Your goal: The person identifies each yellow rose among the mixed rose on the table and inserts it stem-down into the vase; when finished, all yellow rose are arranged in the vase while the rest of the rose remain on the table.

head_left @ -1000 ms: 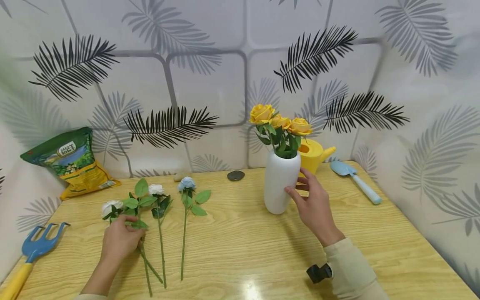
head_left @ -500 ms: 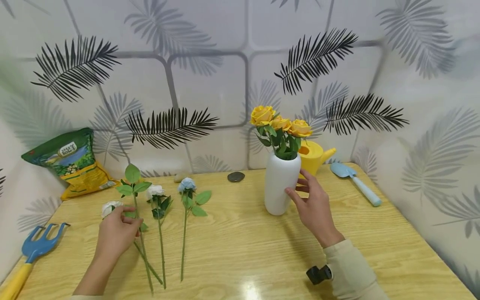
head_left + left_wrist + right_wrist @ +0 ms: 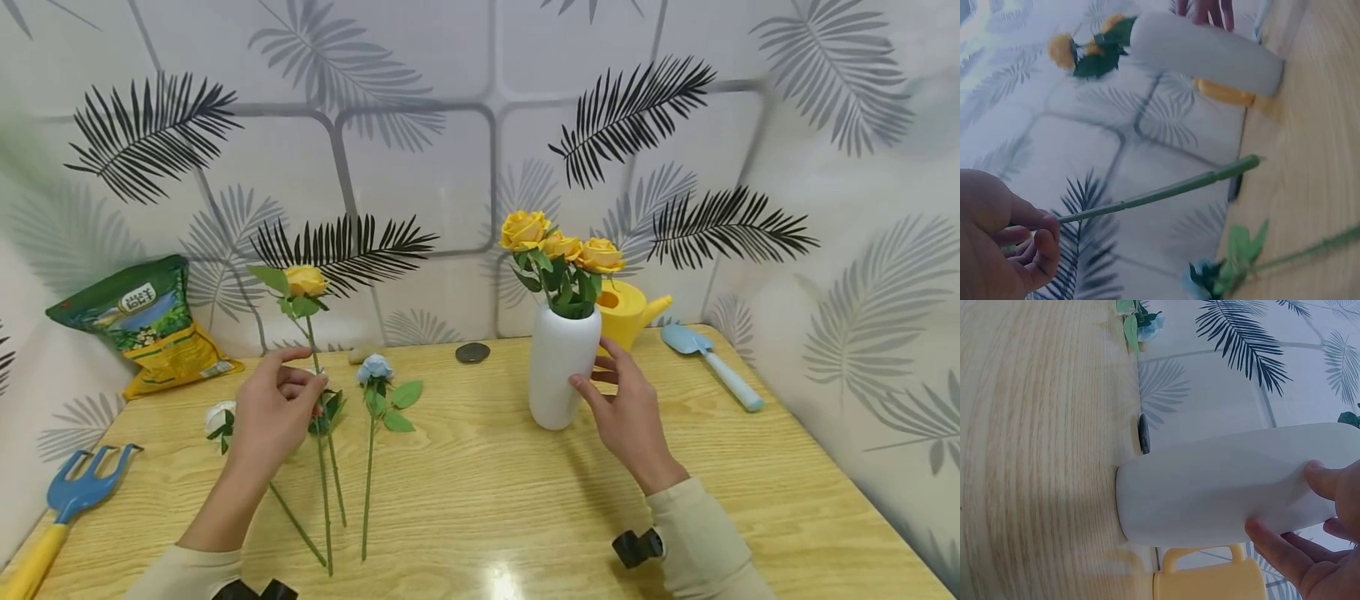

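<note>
My left hand (image 3: 273, 408) pinches the stem of a yellow rose (image 3: 305, 282) between thumb and fingers, bloom upward, above the table. In the left wrist view the bare green stem (image 3: 1166, 190) runs out from that hand (image 3: 1007, 237) toward the table. My right hand (image 3: 630, 408) grips the side of a white vase (image 3: 558, 367), which stands upright on the table. Several yellow roses (image 3: 562, 244) stick out of its mouth. In the right wrist view, thumb and fingers of the right hand (image 3: 1310, 544) lie around the vase (image 3: 1222, 481).
A blue rose (image 3: 373, 368) and a white rose (image 3: 220, 418) lie on the table; another white one is mostly behind my left hand. Around them are a blue hand fork (image 3: 82, 492), a packaged bag (image 3: 150, 333), a dark stone (image 3: 472, 352), a yellow watering can (image 3: 626, 312) and a light-blue trowel (image 3: 712, 367).
My left hand has lifted the yellow rose from among the lying flowers, moving it up and to the right; its bloom now shows. The right hand stays on the vase.
</note>
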The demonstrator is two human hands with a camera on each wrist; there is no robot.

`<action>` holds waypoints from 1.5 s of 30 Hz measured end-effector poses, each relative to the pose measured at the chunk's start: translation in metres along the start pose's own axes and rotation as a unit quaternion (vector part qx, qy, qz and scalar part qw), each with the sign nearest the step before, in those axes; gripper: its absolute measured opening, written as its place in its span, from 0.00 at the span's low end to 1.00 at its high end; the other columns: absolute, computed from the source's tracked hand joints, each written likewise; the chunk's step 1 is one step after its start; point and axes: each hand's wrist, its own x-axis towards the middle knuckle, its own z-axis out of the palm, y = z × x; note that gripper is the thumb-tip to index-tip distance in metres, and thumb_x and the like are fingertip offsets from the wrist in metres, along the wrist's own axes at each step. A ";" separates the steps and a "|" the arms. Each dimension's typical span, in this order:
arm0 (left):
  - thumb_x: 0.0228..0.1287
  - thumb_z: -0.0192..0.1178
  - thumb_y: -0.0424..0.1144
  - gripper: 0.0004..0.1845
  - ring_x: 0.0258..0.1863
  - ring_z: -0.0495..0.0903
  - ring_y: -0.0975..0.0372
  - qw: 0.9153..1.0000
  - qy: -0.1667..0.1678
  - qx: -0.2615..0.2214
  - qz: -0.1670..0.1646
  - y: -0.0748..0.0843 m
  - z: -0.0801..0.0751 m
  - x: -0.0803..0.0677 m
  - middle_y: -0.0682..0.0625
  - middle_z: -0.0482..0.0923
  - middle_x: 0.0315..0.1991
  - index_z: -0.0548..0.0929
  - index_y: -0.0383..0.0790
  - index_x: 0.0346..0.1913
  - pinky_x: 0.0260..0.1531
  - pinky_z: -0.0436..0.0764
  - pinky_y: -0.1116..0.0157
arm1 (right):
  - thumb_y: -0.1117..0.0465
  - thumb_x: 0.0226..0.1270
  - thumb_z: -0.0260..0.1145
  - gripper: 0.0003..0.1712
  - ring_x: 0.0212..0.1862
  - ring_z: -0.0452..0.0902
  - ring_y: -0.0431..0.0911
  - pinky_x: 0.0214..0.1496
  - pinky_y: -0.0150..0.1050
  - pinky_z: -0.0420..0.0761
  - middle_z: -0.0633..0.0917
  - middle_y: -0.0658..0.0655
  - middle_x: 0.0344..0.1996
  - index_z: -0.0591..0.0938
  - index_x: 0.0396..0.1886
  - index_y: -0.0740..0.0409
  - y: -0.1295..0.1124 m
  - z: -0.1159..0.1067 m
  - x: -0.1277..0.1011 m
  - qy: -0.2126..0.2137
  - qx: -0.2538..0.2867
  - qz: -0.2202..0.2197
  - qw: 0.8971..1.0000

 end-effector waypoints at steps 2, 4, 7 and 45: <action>0.74 0.58 0.33 0.21 0.24 0.79 0.68 0.999 0.001 -0.024 0.021 0.014 0.005 0.002 0.39 0.82 0.42 0.71 0.36 0.66 0.24 0.78 0.70 | 0.59 0.70 0.69 0.38 0.55 0.83 0.62 0.48 0.55 0.87 0.79 0.68 0.61 0.64 0.74 0.63 0.000 0.000 0.000 0.000 0.000 0.000 1.000; 0.73 0.59 0.33 0.21 0.25 0.79 0.67 0.998 0.001 -0.053 0.040 0.027 0.011 0.004 0.39 0.82 0.42 0.72 0.36 0.66 0.25 0.78 0.71 | 0.59 0.70 0.69 0.38 0.55 0.83 0.62 0.48 0.55 0.87 0.79 0.68 0.61 0.64 0.74 0.63 0.000 -0.001 0.000 0.000 0.001 -0.001 1.000; 0.73 0.59 0.31 0.20 0.26 0.79 0.66 0.993 -0.002 -0.101 0.069 0.047 0.020 0.006 0.38 0.81 0.42 0.72 0.36 0.64 0.27 0.78 0.72 | 0.59 0.70 0.69 0.38 0.55 0.82 0.62 0.48 0.55 0.87 0.79 0.68 0.61 0.64 0.74 0.63 0.000 -0.002 0.000 -0.001 0.005 -0.001 1.000; 0.71 0.60 0.28 0.17 0.35 0.82 0.50 0.872 0.135 -0.250 0.399 0.207 0.137 0.057 0.35 0.79 0.40 0.71 0.26 0.58 0.41 0.84 0.67 | 0.58 0.71 0.68 0.39 0.57 0.81 0.62 0.49 0.54 0.87 0.77 0.67 0.63 0.63 0.75 0.61 0.000 -0.002 0.001 -0.011 0.008 0.014 1.000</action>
